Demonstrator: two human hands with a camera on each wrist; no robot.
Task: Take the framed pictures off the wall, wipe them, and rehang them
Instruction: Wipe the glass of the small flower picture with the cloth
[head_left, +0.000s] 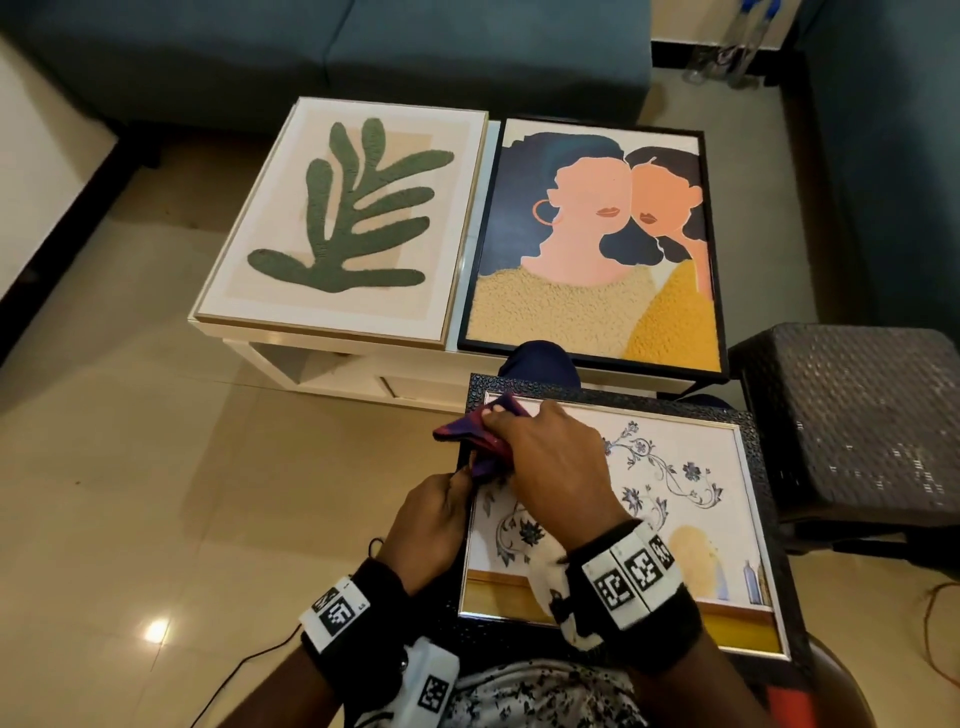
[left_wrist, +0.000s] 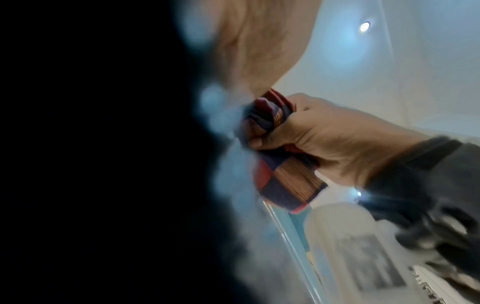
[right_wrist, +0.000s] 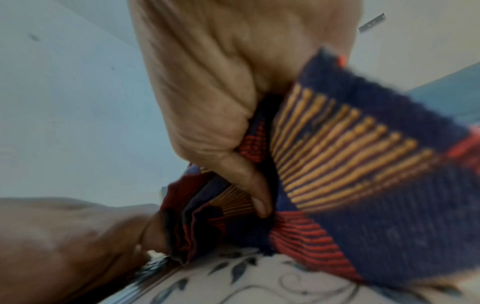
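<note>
The floral framed picture (head_left: 691, 499) lies flat across the person's lap, long axis running left to right under both hands. The right hand (head_left: 550, 467) grips a striped cloth (head_left: 480, 441) at its far-left corner; the left hand (head_left: 434, 525) clasps its left edge.

Teal sofa (head_left: 332, 47), seemingly tiled floor (head_left: 130, 467)

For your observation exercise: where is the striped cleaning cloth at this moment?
In the head view, the striped cloth is gripped by the right hand at the upper left corner of the floral framed picture on the person's lap.
</note>
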